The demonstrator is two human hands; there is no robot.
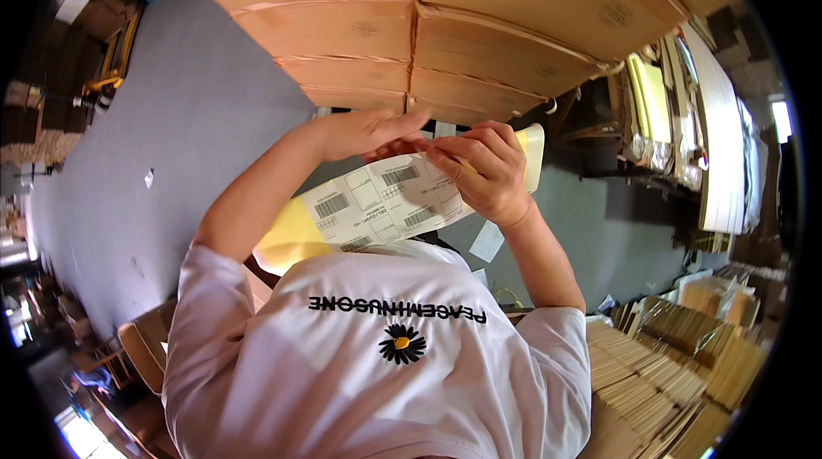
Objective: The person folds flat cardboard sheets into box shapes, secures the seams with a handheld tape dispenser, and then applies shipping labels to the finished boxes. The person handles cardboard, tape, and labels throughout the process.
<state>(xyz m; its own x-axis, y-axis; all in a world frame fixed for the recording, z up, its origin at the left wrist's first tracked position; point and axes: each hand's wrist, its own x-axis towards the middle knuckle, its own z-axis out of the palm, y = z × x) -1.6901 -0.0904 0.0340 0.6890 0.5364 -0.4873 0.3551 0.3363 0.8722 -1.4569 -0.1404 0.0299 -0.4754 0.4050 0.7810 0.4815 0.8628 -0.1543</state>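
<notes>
Stacked brown cartons (pixel 411 22) behind white label sheet (pixel 385 202)

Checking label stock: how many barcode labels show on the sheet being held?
4 visible on the label sheet: upper middle, left, right near the right hand, and bottom edge. Hands may hide more.

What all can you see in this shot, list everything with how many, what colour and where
label sheet: one, white labels on yellow backing, centre, held up in both hands
cardboard boxes: several, tan, stacked in rows across the top
floor: grey, left and centre
flat cardboard stacks: many, brown, lower right
shelves with sheet stock: yellowish and white, right
paper scrap: one, white, on the floor below the right hand
shirt: one, white with a black flower print, bottom centre
left hand: flat along the sheet's top edge
right hand: fingers pinching the sheet
</notes>
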